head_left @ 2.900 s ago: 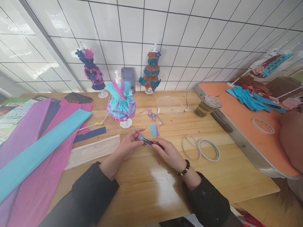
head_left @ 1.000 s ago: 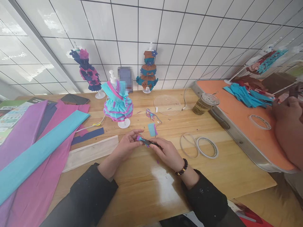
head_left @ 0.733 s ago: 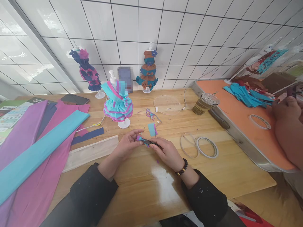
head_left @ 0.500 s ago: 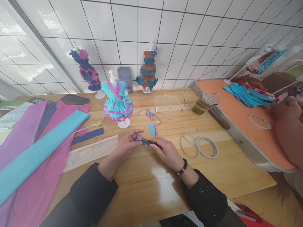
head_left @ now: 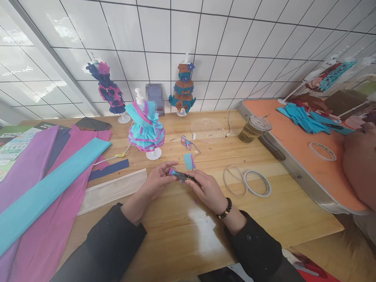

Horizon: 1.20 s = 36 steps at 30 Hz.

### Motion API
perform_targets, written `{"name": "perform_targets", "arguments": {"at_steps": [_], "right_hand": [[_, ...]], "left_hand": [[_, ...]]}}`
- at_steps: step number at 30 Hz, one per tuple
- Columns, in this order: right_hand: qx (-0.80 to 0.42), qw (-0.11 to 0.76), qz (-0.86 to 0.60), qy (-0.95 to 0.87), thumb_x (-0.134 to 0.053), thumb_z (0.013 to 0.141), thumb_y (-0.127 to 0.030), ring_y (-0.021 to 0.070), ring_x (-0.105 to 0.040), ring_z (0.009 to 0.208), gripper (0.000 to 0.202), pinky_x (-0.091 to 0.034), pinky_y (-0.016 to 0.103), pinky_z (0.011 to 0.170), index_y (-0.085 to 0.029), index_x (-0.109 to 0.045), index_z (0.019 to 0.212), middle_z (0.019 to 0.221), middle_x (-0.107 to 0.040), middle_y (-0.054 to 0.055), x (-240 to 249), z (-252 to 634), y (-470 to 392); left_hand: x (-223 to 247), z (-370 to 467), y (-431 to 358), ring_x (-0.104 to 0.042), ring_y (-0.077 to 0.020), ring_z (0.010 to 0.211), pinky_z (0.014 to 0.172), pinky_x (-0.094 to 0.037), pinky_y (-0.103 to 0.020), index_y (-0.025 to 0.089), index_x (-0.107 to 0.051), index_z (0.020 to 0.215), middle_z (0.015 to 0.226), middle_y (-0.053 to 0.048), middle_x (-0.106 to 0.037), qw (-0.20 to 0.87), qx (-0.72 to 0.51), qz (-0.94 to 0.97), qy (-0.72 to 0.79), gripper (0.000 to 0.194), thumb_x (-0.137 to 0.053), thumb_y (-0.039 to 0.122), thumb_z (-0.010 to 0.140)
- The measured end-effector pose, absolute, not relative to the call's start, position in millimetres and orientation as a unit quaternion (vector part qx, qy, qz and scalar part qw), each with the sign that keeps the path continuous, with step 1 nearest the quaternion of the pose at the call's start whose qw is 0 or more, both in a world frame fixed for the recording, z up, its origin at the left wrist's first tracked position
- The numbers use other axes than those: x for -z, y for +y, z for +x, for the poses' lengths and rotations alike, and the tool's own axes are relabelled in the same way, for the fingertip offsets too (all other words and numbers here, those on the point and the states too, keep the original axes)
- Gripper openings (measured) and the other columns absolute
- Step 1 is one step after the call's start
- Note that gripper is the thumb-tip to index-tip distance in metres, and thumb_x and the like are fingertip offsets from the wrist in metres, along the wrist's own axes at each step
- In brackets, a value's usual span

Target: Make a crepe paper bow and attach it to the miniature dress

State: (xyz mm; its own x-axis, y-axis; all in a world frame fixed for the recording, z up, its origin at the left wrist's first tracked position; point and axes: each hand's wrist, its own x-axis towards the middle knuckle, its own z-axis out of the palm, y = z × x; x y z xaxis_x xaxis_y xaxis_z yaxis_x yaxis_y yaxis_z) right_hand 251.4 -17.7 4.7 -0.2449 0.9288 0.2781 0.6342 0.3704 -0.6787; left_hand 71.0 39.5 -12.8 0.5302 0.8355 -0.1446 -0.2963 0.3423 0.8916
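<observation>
My left hand [head_left: 158,180] pinches a small blue and purple piece of fabric [head_left: 172,172] between thumb and fingers above the wooden table. From the right, my right hand [head_left: 207,190] grips a dark, slim tool [head_left: 184,176], its tip against that piece; whether it is scissors or tweezers I cannot tell. Just behind the hands lies a small turquoise and purple scrap [head_left: 188,161]. A turquoise and pink ruffled dress [head_left: 147,129] stands on a small white stand behind my left hand.
Fabric strips [head_left: 53,188] in turquoise, pink and purple cover the left side. Tape rolls [head_left: 257,183] and a lidded cup [head_left: 255,128] stand on the right. Two more dressed stands [head_left: 182,90] are near the tiled wall. Another person's arm [head_left: 360,168] rests over the orange table [head_left: 290,156].
The other person's arm at the right has shifted toward the frame's edge. My two hands are almost where they were, with the dark tool turned slightly.
</observation>
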Motion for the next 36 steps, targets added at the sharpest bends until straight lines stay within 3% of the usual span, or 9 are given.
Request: {"name": "perform_targets", "arguments": {"at_steps": [10, 15, 18, 23, 26, 29, 32, 36], "right_hand": [[-0.238, 0.344, -0.506, -0.754, -0.039, 0.088, -0.029, 0.0167, -0.058, 0.084, 0.023, -0.046, 0.029, 0.075, -0.023, -0.058, 0.101, 0.09, -0.064, 0.005, -5.7, 251.1, -17.7], [-0.188, 0.368, -0.585, -0.698, -0.041, 0.087, -0.033, 0.0196, -0.055, 0.097, 0.029, -0.044, 0.033, 0.083, -0.021, -0.053, 0.11, 0.104, -0.061, 0.008, 1.2, 262.5, -11.1], [-0.115, 0.326, -0.685, -0.641, -0.041, 0.086, -0.037, 0.0246, -0.054, 0.099, 0.036, -0.043, 0.038, 0.082, -0.018, -0.049, 0.115, 0.107, -0.058, 0.013, 9.9, 278.8, -4.9], [-0.026, 0.204, -0.768, -0.606, -0.045, 0.083, -0.035, 0.0295, -0.053, 0.09, 0.035, -0.042, 0.042, 0.075, -0.013, -0.055, 0.109, 0.091, -0.057, 0.016, 17.4, 297.6, 0.2], [-0.003, 0.257, -0.73, -0.633, -0.048, 0.082, -0.034, 0.0307, -0.047, 0.101, 0.033, -0.037, 0.047, 0.084, -0.015, -0.056, 0.108, 0.103, -0.055, 0.017, 11.3, 291.4, -1.6], [-0.096, 0.37, -0.605, -0.699, -0.044, 0.085, -0.031, 0.0243, -0.045, 0.107, 0.032, -0.036, 0.042, 0.09, -0.021, -0.05, 0.114, 0.111, -0.054, 0.011, 0.7, 272.8, -7.8], [-0.216, 0.396, -0.499, -0.74, -0.051, 0.082, -0.033, 0.0216, -0.051, 0.1, 0.031, -0.04, 0.039, 0.087, -0.023, -0.053, 0.111, 0.104, -0.059, 0.008, -4.7, 252.4, -14.5], [-0.233, 0.404, -0.495, -0.734, -0.055, 0.08, -0.03, 0.0201, -0.055, 0.089, 0.022, -0.043, 0.037, 0.081, -0.022, -0.059, 0.099, 0.09, -0.063, 0.006, 0.3, 241.5, -16.7]], "left_hand": [[10.1, 71.3, 38.8, -0.057, -0.0101, 0.071, 0.072, -0.043, -0.024, 0.019, -0.057, 0.103, 0.076, 0.0, -0.059, 0.765, -0.368, 0.431, 0.305, 0.041, -0.069, 0.013, 0.063], [13.0, 71.0, 39.2, -0.059, -0.0152, 0.077, 0.075, -0.042, -0.029, 0.018, -0.054, 0.108, 0.081, -0.003, -0.062, 0.752, -0.36, 0.456, 0.311, 0.045, -0.069, 0.016, 0.065], [15.9, 70.8, 39.6, -0.059, -0.0147, 0.076, 0.073, -0.042, -0.028, 0.019, -0.053, 0.109, 0.079, -0.002, -0.062, 0.728, -0.362, 0.487, 0.319, 0.047, -0.07, 0.017, 0.065], [16.3, 71.8, 39.1, -0.061, -0.0148, 0.074, 0.072, -0.044, -0.029, 0.018, -0.05, 0.111, 0.084, -0.004, -0.065, 0.703, -0.341, 0.541, 0.311, 0.048, -0.068, 0.02, 0.067], [15.4, 72.9, 38.0, -0.061, -0.0148, 0.075, 0.071, -0.045, -0.028, 0.017, -0.049, 0.111, 0.082, -0.004, -0.066, 0.686, -0.34, 0.559, 0.317, 0.05, -0.069, 0.021, 0.066], [15.0, 74.1, 36.9, -0.061, -0.0142, 0.074, 0.07, -0.046, -0.027, 0.016, -0.049, 0.111, 0.079, -0.003, -0.065, 0.662, -0.351, 0.574, 0.33, 0.05, -0.069, 0.022, 0.066], [14.9, 74.9, 36.3, -0.061, -0.0142, 0.073, 0.069, -0.046, -0.027, 0.016, -0.05, 0.111, 0.081, -0.004, -0.066, 0.644, -0.359, 0.586, 0.335, 0.049, -0.068, 0.023, 0.066], [15.1, 75.9, 35.7, -0.06, -0.0142, 0.075, 0.073, -0.046, -0.028, 0.016, -0.05, 0.111, 0.081, -0.004, -0.066, 0.635, -0.366, 0.592, 0.335, 0.048, -0.067, 0.023, 0.066]]}}
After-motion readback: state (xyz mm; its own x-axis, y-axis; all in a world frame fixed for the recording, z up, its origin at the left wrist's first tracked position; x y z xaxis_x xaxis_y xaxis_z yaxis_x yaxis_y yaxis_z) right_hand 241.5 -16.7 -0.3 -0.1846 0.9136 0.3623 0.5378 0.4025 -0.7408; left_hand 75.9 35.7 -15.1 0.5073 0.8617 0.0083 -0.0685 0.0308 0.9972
